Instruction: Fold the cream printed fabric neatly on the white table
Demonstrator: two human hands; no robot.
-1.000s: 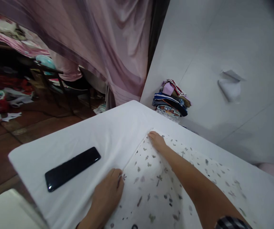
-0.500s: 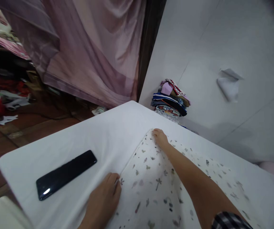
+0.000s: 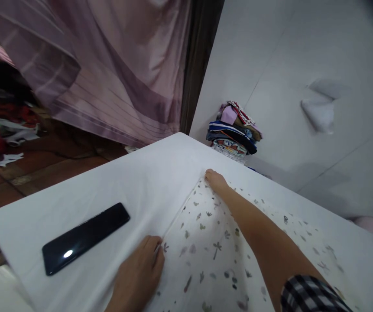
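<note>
Long black glossy phone (image 3: 85, 238) to my left, stack of folded colourful clothes (image 3: 234, 131) against the white wall (image 3: 303, 52), mauve curtain (image 3: 118, 65) beyond

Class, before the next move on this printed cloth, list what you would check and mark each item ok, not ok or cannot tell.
1. Left hand on the near corner of the printed cloth: ok.
2. Right hand on the far corner: ok.
3. Edge between the two hands lies straight: ok.
4. Phone lies apart from the cloth on the white sheet: ok.
5. Cloth flat under the right forearm: cannot tell, the arm hides it.
6. Whether each hand pinches the cloth or only presses on it: cannot tell.
</note>
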